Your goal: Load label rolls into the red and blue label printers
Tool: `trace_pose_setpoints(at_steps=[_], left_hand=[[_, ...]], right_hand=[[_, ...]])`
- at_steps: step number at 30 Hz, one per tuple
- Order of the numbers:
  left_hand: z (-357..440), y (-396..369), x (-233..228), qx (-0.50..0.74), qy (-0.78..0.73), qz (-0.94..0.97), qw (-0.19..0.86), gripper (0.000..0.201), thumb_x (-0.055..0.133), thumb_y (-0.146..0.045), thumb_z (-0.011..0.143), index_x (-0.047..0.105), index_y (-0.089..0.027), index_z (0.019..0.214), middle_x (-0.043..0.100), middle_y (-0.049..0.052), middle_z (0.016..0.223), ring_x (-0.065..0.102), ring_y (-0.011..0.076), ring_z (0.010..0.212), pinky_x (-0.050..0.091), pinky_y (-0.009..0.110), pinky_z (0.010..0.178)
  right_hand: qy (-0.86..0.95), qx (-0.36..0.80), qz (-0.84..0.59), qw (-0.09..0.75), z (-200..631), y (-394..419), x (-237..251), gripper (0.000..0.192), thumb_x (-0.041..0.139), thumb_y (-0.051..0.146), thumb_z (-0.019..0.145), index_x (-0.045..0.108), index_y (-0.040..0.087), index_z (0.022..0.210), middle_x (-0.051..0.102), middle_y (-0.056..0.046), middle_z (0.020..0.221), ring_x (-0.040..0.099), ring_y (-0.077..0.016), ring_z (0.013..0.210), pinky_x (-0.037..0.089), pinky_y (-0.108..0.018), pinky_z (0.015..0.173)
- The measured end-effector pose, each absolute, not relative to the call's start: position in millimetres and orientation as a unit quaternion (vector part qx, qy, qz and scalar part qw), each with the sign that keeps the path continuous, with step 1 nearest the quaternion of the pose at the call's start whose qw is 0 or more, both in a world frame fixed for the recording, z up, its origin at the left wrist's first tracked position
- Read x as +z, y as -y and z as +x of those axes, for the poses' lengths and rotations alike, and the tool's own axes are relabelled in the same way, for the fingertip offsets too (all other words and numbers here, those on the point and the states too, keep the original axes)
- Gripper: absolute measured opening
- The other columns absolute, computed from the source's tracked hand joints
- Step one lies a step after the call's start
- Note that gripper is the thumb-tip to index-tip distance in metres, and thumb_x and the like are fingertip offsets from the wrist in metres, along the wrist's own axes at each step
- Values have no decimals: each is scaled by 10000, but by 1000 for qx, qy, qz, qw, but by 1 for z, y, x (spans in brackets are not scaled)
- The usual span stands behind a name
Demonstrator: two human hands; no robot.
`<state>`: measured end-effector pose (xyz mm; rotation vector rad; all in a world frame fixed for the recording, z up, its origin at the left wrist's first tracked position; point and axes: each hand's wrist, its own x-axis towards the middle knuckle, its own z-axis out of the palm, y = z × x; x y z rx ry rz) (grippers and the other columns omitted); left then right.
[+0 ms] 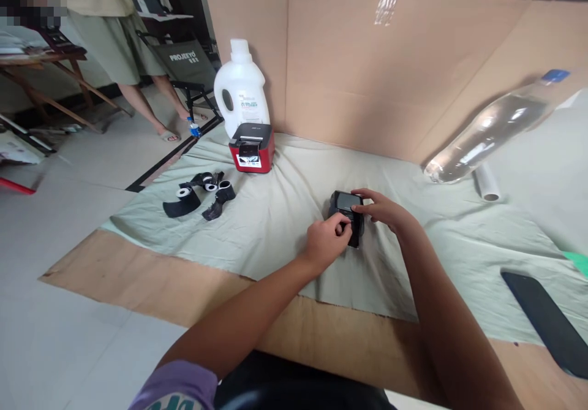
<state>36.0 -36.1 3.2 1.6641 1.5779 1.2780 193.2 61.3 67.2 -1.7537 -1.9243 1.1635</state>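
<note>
A small black device with a grey screen (pixel 348 201), resembling a handheld printer or terminal, stands on the cloth in front of me. My right hand (pixel 382 209) grips its upper right side, fingers over the top edge and thumb on the front. My left hand (pixel 327 238) is at its lower front, with thumb and index finger pinched together. Whatever lies between those fingertips is too small to make out. Part of the front is covered by my left hand. A dark flap or strip (pixel 354 238) hangs below the screen.
A red and black receipt printer (pixel 254 149) stands before a white jug (pixel 243 91). Left of it lie several unrolled black paper rolls (pixel 186 201). A large water bottle (pixel 496 131), a white tube (pixel 487 183) and a phone (pixel 546 318) lie right. Cardboard (pixel 340 60) walls the back; a person (pixel 114 42) stands beyond.
</note>
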Motion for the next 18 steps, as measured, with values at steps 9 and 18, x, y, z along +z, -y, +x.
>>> trace_pose_setpoints(at_steps=[9, 18], left_hand=[[27, 29, 4, 528, -505, 627, 269, 171, 559, -283, 905, 701, -217, 973, 548, -55, 585, 507, 99, 554, 422, 207, 607], [19, 16, 2, 500, -574, 592, 264, 251, 525, -290, 924, 708, -236, 1088, 672, -18, 678, 618, 151, 645, 496, 255, 670]], right_hand=[[644, 396, -633, 170, 187, -55, 65, 698, 719, 370, 758, 545, 193, 1410, 587, -150, 1364, 590, -166, 804, 407, -230, 540], [620, 478, -603, 155, 201, -62, 58, 766, 720, 468, 768, 475, 216, 1449, 629, -135, 1266, 597, -188, 865, 382, -212, 521]])
